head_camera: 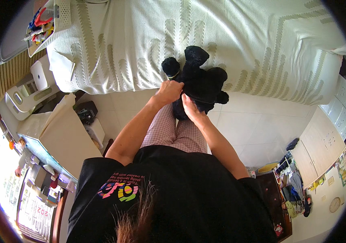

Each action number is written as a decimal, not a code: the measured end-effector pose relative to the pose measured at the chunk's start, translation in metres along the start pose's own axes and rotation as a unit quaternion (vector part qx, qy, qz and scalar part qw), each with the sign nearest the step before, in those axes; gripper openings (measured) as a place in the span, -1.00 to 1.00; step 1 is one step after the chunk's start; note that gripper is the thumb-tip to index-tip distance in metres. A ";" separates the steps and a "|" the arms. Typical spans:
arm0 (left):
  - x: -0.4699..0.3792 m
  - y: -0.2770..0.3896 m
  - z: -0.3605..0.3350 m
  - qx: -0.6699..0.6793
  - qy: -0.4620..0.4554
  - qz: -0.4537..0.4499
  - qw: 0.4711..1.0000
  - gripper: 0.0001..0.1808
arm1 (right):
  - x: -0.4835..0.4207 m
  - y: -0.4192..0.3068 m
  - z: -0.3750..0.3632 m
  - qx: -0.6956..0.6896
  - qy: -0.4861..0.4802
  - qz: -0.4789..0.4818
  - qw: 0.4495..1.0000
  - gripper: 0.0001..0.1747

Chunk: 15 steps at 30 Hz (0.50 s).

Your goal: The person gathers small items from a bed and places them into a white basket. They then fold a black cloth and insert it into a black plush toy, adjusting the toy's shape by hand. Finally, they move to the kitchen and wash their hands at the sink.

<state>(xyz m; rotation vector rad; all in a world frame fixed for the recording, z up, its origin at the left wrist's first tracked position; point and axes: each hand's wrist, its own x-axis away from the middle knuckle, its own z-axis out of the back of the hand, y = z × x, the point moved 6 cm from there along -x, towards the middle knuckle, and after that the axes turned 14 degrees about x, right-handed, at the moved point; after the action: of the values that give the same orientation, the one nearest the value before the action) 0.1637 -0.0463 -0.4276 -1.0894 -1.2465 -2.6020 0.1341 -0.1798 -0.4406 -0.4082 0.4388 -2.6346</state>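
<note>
A black plush thing (203, 83), apparently a stuffed toy, lies against the edge of the covered bed and hangs over my lap. Several rounded, limb-like parts stick out from it. My left hand (170, 90) is closed on its left side, next to a round black tuft (171, 66) with a thin pale band below. Lower down, my right hand (191, 107) grips the plush from the near side, its fingertips partly hidden in the dark fur. Folds and seams of the plush are hard to make out.
A pale patterned bedspread (124, 36) drapes over the bed ahead. White paper (61, 65) lies on its left corner, near a white basket (62, 15) of colourful items. A cream-covered cabinet (69, 133) stands left. Tiled floor (248, 127) and a wooden cupboard (318, 145) are to the right.
</note>
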 end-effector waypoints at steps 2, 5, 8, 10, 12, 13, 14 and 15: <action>0.003 -0.004 -0.008 0.029 0.022 0.037 0.999 -0.80 | -0.005 0.008 -0.010 -0.020 -0.033 0.009 0.999 -0.63; 0.003 0.001 -0.022 0.016 0.037 0.018 0.999 -0.81 | -0.013 0.023 -0.025 0.011 -0.146 0.006 0.989 -0.63; 0.004 0.001 -0.024 0.044 0.092 0.022 0.995 -0.82 | -0.011 0.030 -0.036 -0.019 -0.312 0.000 0.950 -0.58; 0.005 0.002 -0.017 0.079 0.154 0.010 0.985 -0.83 | -0.020 0.026 -0.013 -0.079 -0.157 0.009 0.984 -0.60; 0.007 0.005 -0.014 0.069 0.169 -0.017 0.983 -0.86 | -0.021 0.024 0.008 -0.195 -0.048 -0.013 0.979 -0.64; 0.009 0.009 -0.013 0.075 0.174 -0.038 0.981 -0.86 | -0.022 0.024 0.009 -0.213 -0.056 -0.058 0.974 -0.71; 0.010 0.012 -0.012 0.079 0.179 -0.059 0.979 -0.86 | -0.021 0.024 0.011 -0.215 -0.080 -0.091 0.969 -0.73; 0.011 0.012 -0.010 0.088 0.190 -0.056 0.976 -0.86 | -0.021 0.022 0.013 -0.216 -0.101 -0.122 0.963 -0.76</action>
<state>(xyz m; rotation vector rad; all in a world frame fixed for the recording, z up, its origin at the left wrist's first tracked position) 0.1541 -0.0592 -0.4172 -0.4741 -1.4379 -2.5475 0.1649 -0.1916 -0.4416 -0.9124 0.9542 -2.6784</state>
